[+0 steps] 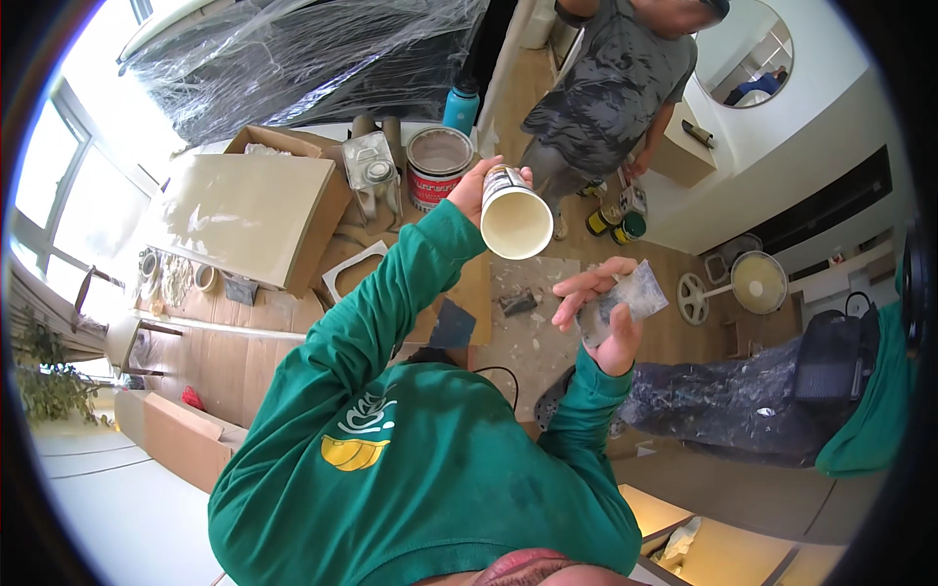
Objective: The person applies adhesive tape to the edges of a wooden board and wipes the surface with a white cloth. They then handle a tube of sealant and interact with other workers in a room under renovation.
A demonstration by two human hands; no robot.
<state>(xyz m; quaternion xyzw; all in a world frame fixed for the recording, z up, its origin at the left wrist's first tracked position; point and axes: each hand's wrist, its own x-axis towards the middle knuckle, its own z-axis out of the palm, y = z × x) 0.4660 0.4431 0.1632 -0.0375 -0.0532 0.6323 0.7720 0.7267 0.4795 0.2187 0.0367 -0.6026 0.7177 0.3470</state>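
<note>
a cup (516, 220) in the left hand (471, 188), a flat piece (641, 291) in the right hand (618, 344)

in the head view, the left hand is curled around the pale cup, whose mouth is turned toward the wearer. the right hand is half open, the greyish piece resting between thumb and fingers. in my judgement, the cup wants a light, steady grip, since its wall may bend, and the piece is better held flat by one edge. an open tin (438, 151) stands near the left hand, a co-worker (611, 93) stands ahead, and scraps (519, 302) litter the floor.

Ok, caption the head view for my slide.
Left hand holds a cream-lined cup; right hand holds a greyish flat piece.
</note>
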